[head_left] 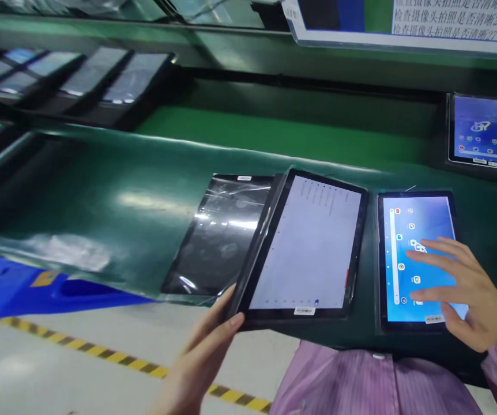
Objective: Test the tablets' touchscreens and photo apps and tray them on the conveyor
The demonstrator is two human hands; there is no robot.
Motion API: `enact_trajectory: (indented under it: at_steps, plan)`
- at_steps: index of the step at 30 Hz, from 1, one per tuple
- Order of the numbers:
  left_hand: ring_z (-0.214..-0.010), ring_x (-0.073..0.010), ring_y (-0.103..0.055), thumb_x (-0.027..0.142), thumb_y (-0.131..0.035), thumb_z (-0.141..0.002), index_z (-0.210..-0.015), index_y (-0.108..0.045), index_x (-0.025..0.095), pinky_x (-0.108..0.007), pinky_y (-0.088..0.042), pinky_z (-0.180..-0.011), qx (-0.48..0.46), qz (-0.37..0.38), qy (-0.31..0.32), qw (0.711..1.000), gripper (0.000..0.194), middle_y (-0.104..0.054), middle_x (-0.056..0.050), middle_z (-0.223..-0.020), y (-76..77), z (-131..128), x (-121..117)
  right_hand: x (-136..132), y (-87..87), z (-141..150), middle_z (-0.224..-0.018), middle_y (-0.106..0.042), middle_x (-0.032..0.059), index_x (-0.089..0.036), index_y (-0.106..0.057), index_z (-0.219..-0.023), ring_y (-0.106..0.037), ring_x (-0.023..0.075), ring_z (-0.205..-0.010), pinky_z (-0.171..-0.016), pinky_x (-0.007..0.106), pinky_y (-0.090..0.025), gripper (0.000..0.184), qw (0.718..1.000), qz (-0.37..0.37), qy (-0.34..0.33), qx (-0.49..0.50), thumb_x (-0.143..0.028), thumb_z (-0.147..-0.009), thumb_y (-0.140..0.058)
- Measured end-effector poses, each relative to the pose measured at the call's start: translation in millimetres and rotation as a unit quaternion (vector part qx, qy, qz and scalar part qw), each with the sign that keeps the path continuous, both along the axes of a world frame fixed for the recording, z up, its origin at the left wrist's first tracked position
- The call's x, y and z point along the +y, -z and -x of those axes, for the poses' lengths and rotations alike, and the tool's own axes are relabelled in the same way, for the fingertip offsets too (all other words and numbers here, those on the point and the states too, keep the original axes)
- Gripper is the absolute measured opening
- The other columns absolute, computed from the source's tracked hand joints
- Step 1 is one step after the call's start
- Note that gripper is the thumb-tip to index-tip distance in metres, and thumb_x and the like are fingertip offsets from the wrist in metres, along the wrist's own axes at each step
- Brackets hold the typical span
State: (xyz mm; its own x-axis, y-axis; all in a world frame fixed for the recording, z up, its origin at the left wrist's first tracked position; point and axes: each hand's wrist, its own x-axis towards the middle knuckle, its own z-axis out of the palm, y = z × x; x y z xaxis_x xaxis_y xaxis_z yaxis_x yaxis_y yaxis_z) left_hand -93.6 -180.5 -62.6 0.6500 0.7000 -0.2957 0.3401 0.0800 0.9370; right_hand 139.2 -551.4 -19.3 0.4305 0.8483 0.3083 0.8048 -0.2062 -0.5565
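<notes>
My left hand (207, 340) grips the lower left corner of a tablet (307, 242) with a pale, mostly blank screen, thumb on the front and fingers behind. That tablet is tilted up, its left side overlapping a dark tablet (226, 230) in clear film that lies on the bench. To the right lies another tablet (389, 259) with a lit blue home screen and app icons. Over its right half hovers my right hand (469, 294), fingers spread and holding nothing; whether a fingertip touches the glass I cannot tell.
A green-topped bench (114, 202) runs across. Behind it, a conveyor (274, 127) carries several film-covered tablets (136, 78) at left and a lit tablet (484, 129) at right. A sign (447, 29) hangs above. Below left are a blue plastic object (15, 288) and striped floor tape (119, 357).
</notes>
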Motion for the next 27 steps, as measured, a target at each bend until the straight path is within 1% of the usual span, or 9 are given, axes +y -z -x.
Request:
enact_trajectory:
  at_steps: [3,5,8,10,14,17,21,24,27]
  plan:
    - [-0.14,-0.0426,-0.06,0.061,-0.083,-0.072,-0.127,-0.076,0.046,-0.061,-0.05,-0.118,0.097,-0.08,0.065,0.99,0.057,-0.071,0.002,-0.142,-39.6,-12,6,-7,0.4,-4,-0.156,-0.056,-0.0044,-0.036,-0.078,-0.113,-0.051,0.0326,-0.145,-0.115,0.059,-0.043,0.046,0.998,-0.062,0.02,0.003,-0.012,-0.085,-0.051]
    - [-0.141,-0.0401,-0.059,0.063,-0.078,-0.081,-0.137,-0.071,0.043,-0.06,-0.05,-0.118,0.113,-0.127,0.105,0.98,0.06,-0.068,0.0,-0.147,-61.1,-27,3,-9,2.2,-5,-0.155,-0.057,-0.0025,-0.034,-0.078,-0.115,-0.052,0.0321,-0.143,-0.112,0.056,-0.045,0.046,0.996,-0.084,0.016,-0.003,-0.011,-0.086,-0.051]
    - [-0.135,-0.0352,-0.065,0.064,-0.067,-0.091,-0.135,-0.072,0.034,-0.054,-0.052,-0.117,0.088,-0.173,0.164,0.967,0.054,-0.073,-0.006,-0.141,-71.9,-51,-3,-11,6.9,-6,-0.154,-0.058,-0.0007,-0.032,-0.077,-0.115,-0.053,0.0317,-0.141,-0.11,0.054,-0.047,0.045,0.996,-0.082,0.015,-0.012,-0.009,-0.087,-0.051]
    - [-0.132,-0.034,-0.067,0.063,-0.064,-0.092,-0.132,-0.073,0.027,-0.052,-0.053,-0.116,0.083,-0.208,0.179,0.958,0.054,-0.074,-0.01,-0.138,-64.5,-64,-2,-13,10.9,-5,-0.153,-0.058,0.0002,-0.032,-0.077,-0.116,-0.054,0.0323,-0.14,-0.107,0.054,-0.048,0.045,0.996,-0.079,0.02,-0.023,-0.009,-0.087,-0.052]
    - [-0.123,-0.0336,-0.071,0.052,-0.059,-0.096,-0.131,-0.071,0.019,-0.054,-0.055,-0.112,0.107,-0.332,0.15,0.925,0.049,-0.074,-0.014,-0.134,-38.0,-78,12,-21,18.4,-6,-0.153,-0.059,0.001,-0.031,-0.076,-0.118,-0.054,0.0334,-0.138,-0.104,0.054,-0.049,0.043,0.995,-0.077,0.028,-0.058,-0.009,-0.088,-0.053]
    - [-0.131,-0.0323,-0.065,0.035,-0.048,-0.102,-0.128,-0.074,0.024,-0.056,-0.052,-0.115,0.104,-0.453,0.187,0.866,0.037,-0.069,-0.012,-0.143,-26.3,-80,18,-25,21.2,-5,-0.152,-0.059,0.0012,-0.031,-0.075,-0.118,-0.055,0.0327,-0.137,-0.103,0.053,-0.049,0.044,0.994,-0.083,0.031,-0.07,-0.008,-0.089,-0.052]
    - [-0.137,-0.0325,-0.057,0.016,-0.039,-0.103,-0.126,-0.075,0.03,-0.057,-0.051,-0.113,0.1,-0.547,0.236,0.797,0.046,-0.058,-0.009,-0.155,-19.9,-81,14,-27,24.1,-5,-0.151,-0.06,0.0019,-0.032,-0.074,-0.12,-0.055,0.0321,-0.138,-0.102,0.054,-0.049,0.045,0.993,-0.082,0.036,-0.083,-0.006,-0.09,-0.051]
    - [-0.14,-0.0339,-0.055,0.016,-0.04,-0.103,-0.126,-0.075,0.031,-0.058,-0.051,-0.113,0.106,-0.559,0.243,0.786,0.044,-0.057,-0.01,-0.156,-14.4,-82,12,-29,28.2,-6,-0.15,-0.061,0.0022,-0.033,-0.074,-0.121,-0.056,0.0329,-0.137,-0.099,0.055,-0.051,0.045,0.992,-0.084,0.04,-0.089,-0.007,-0.091,-0.051]
    - [-0.139,-0.0323,-0.056,0.023,-0.04,-0.105,-0.131,-0.072,0.03,-0.056,-0.05,-0.115,0.096,-0.538,0.205,0.812,0.042,-0.058,-0.01,-0.155,-9.7,-78,21,-32,31.2,-7,-0.147,-0.064,0.0028,-0.034,-0.075,-0.122,-0.06,0.0341,-0.133,-0.093,0.056,-0.056,0.046,0.99,-0.095,0.047,-0.092,-0.009,-0.09,-0.053]
